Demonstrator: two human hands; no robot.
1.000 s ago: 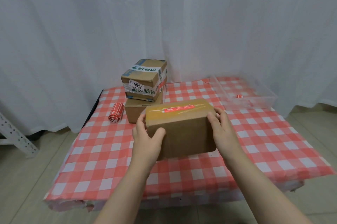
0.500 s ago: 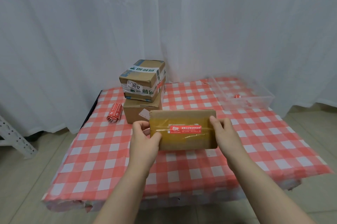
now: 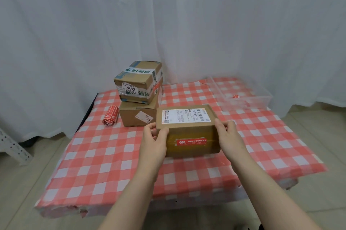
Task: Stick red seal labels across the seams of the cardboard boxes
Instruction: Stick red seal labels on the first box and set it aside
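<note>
The cardboard box [image 3: 187,128] is gripped at its ends by the left hand [image 3: 153,141] and right hand [image 3: 228,136], fingers [image 3: 150,126] curled. With a red seal label [image 3: 192,142] stuck between the palms, another seam is judged due next.

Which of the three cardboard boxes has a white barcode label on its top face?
The front box, held between the left hand and right hand. The upper stacked box has printed tape on top; the lower box lies mostly under it.
</note>
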